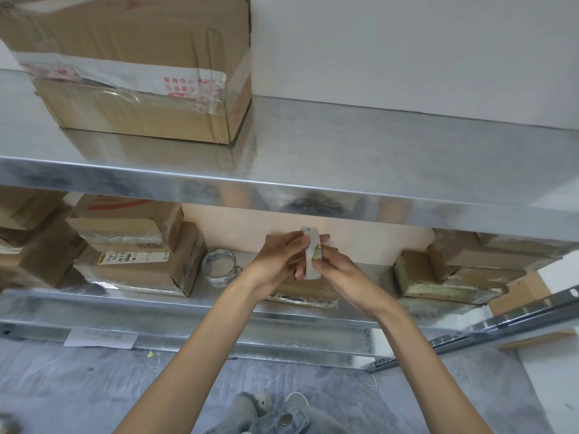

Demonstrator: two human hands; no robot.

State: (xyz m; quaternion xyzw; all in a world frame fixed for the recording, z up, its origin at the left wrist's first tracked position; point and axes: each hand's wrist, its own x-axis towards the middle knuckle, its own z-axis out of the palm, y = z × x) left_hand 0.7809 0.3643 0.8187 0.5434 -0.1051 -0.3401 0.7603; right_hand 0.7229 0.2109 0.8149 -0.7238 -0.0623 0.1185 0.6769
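A small flat whitish packet [311, 250] with a blue and yellow printed patch is held upright in front of the lower shelf. My left hand [282, 261] holds its left side, fingers wrapped behind it and thumb near the top. My right hand [335, 266] pinches its lower right edge near the yellow patch. Both forearms reach up from the bottom of the frame. Part of the packet is hidden by my fingers.
A metal shelf unit [282, 183] stands ahead. A large taped cardboard box [134, 67] sits on the upper shelf at left. The lower shelf holds stacked cardboard boxes at left [134, 245] and right [470, 264], a roll of clear tape [219, 266] and a flat box [300, 292] under my hands.
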